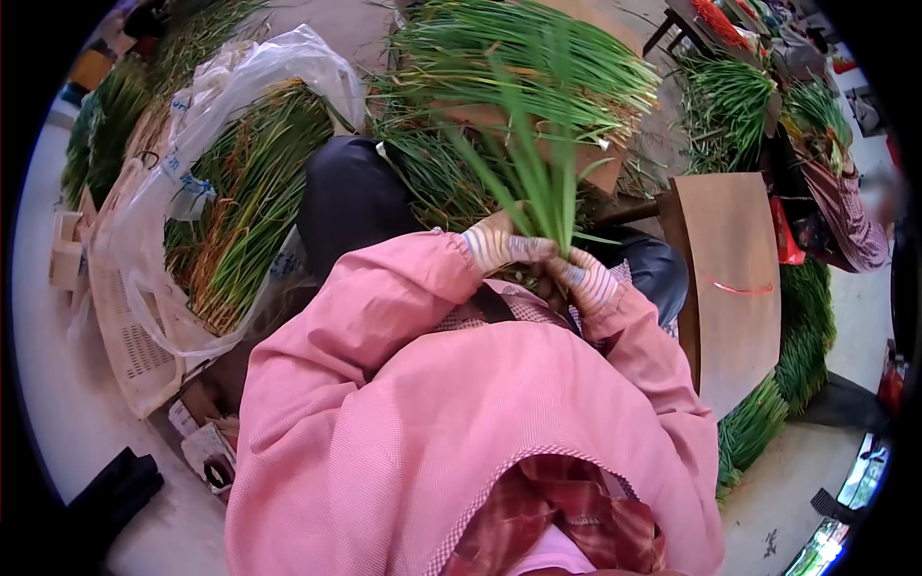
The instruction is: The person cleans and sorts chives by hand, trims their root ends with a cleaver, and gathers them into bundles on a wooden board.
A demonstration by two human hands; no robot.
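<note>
My left hand (501, 242), in a striped knit glove, is closed round the lower part of a small bunch of long green leafy stalks (547, 187). They look like garlic greens. Beside it, my right hand (584, 276), gloved the same way, grips the base of the same bunch with bent fingers. The leaves fan upward, away from my body, and their tips are blurred. The lower ends are mostly hidden by my gloves. Just beyond my hands lies a large heap of the same greens (519, 67), with some yellowed leaves among them.
On the left, a clear plastic bag (305, 58) surrounds more greens (252, 206), near a cream plastic crate (144, 336). To the right stands a brown board (727, 269) with a red tie (742, 287) on it. Another person's patterned sleeve (853, 216) shows at far right, near further bundles (730, 101).
</note>
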